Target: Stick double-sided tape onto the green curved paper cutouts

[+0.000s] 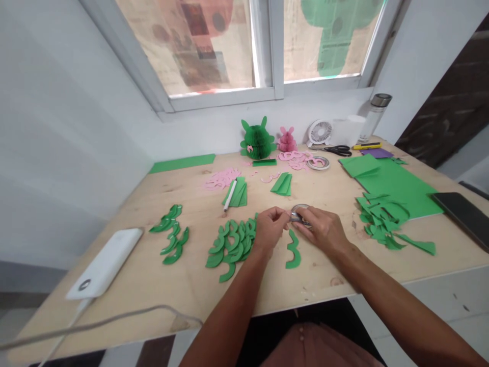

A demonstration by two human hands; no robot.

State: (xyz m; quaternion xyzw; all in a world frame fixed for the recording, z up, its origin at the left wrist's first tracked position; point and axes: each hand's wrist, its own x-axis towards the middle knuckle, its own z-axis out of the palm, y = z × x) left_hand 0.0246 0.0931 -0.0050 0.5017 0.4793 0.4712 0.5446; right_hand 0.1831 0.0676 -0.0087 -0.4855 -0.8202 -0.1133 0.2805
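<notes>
A roll of tape (299, 210) is gripped between the thumb and fingers of my right hand (323, 227). My left hand (270, 227) is closed in a pinch at the roll's left side, apparently on the tape's loose end, which is too small to make out clearly. Just below the hands, a wavy green paper cutout (294, 252) lies flat on the wooden table (183, 290). Left of my left hand spreads a pile of similar green cutouts (231, 243), partly hidden by that hand. Farther left lie several green cutouts with shiny strips (174, 235).
Green scraps (384, 216), green sheets (410, 186) and a phone (464, 216) lie right. A white pen (230, 195) rests on green paper strips. Behind stand a green honeycomb paper figure (257, 141), a pink one (287, 140), and a fan (320, 132). A white power bank (105, 262) lies left.
</notes>
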